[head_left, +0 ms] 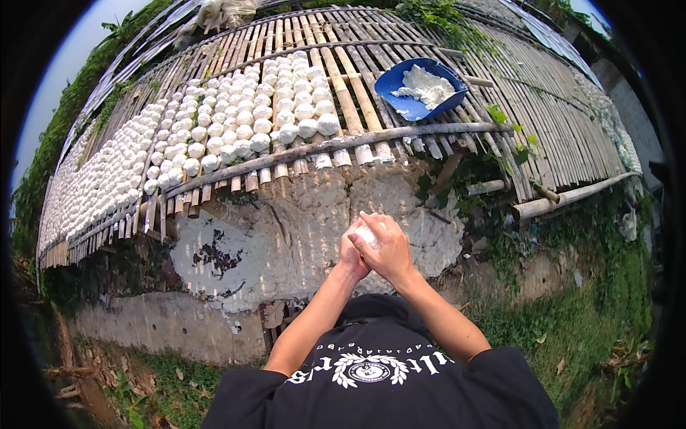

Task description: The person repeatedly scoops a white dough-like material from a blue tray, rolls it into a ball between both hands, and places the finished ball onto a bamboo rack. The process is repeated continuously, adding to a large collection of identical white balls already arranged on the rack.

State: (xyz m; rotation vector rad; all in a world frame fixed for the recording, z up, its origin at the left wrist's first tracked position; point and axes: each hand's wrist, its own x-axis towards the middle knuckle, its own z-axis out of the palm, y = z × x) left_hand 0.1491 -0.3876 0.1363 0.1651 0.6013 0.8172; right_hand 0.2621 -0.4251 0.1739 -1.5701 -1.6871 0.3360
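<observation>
My left hand and my right hand are pressed together in front of me, cupped around a small white lump that shows between the palms. Beyond the hands lies a bamboo slat rack. Many white balls sit on it in rows, stretching to the far left. A blue basin holding white paste stands on the rack, up and to the right of my hands.
A white-stained wall drops below the rack's front edge. Grass and weeds cover the ground to the right. A thick bamboo pole sticks out at the right. Green vines creep over the rack's far side.
</observation>
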